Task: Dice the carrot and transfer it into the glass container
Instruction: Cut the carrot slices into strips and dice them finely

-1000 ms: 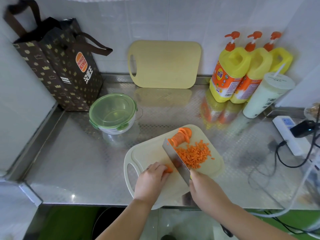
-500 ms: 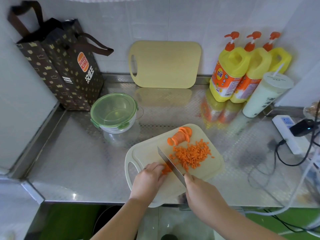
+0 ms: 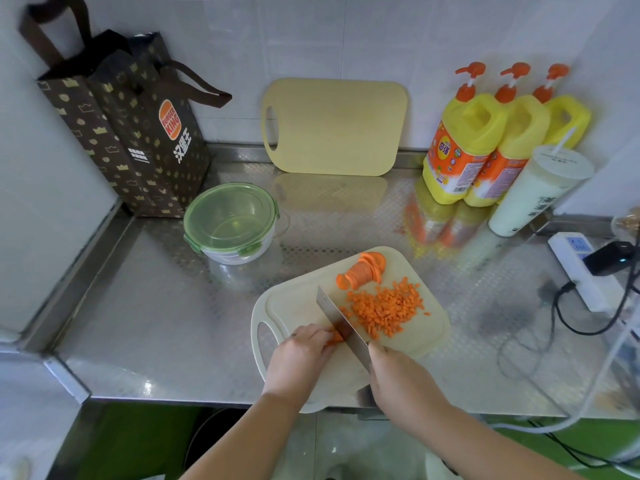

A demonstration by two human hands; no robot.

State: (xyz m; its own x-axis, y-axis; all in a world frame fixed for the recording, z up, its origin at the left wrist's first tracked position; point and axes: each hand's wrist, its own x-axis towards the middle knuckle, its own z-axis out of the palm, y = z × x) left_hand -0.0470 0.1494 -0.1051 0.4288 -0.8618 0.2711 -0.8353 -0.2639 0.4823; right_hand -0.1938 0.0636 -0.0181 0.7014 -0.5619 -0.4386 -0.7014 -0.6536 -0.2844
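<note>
At the front edge of the worktop [image 3: 166, 323], a left hand [image 3: 301, 355] curls over a carrot piece [image 3: 335, 337] on a cutting board [image 3: 294, 306] while the right hand [image 3: 398, 379] grips a knife [image 3: 337, 320] beside it; the lidded glass container [image 3: 230, 220] sits toward the back-left corner.

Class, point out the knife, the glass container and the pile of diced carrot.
knife [image 3: 333, 317]: head view, blade flat.
glass container [image 3: 230, 216]: head view, lid centre.
diced carrot [image 3: 384, 308]: head view, pile middle.

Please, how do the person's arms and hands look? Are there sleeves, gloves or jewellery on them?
The left hand and the right hand are bare: no gloves, and no ring, watch or bracelet shows. Both forearms are bare too; no sleeve comes into view.
</note>
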